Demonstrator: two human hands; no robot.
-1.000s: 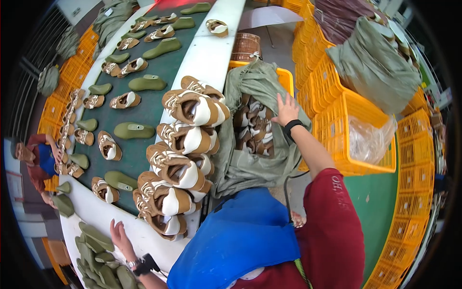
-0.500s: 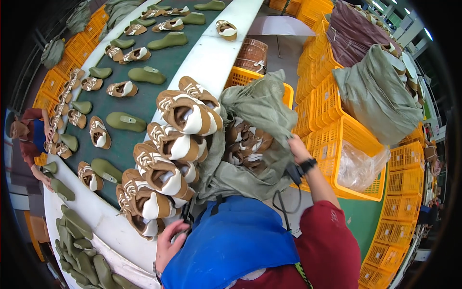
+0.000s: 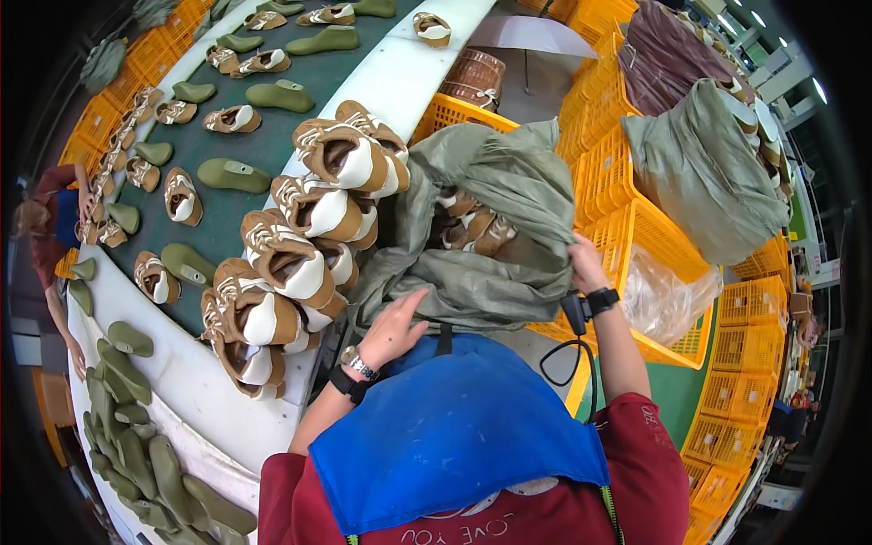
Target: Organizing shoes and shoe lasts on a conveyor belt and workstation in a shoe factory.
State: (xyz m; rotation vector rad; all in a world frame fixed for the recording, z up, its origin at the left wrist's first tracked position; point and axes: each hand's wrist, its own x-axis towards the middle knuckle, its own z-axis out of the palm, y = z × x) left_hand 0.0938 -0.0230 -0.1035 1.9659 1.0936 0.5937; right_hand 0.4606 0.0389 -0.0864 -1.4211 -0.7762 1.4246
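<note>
A grey-green woven sack [image 3: 490, 295] lies gaping in front of me, with several brown and white shoes [image 3: 472, 222] inside it. My right hand [image 3: 589, 263] is closed on the fabric at the sack's right rim. At the near left side of the sack is my left hand [image 3: 392, 329], fingers stretched out and apart, resting on or just over the cloth; contact is hard to tell. Just left of the sack, brown sneakers with white heels and laces [image 3: 313, 209] stand stacked along the white table edge [image 3: 272, 427].
A dark green belt [image 3: 218, 145] carries single shoes and green shoe lasts [image 3: 234, 174]. More lasts [image 3: 168, 472] pile up at lower left. Yellow crates [image 3: 627, 236] stand on the right, one holding clear plastic film [image 3: 677, 291]. Another person [image 3: 54, 227] works at far left.
My left hand has come forward from beside my apron to the sack's near edge. My right hand still holds the rim and has shifted slightly right, spreading the cloth.
</note>
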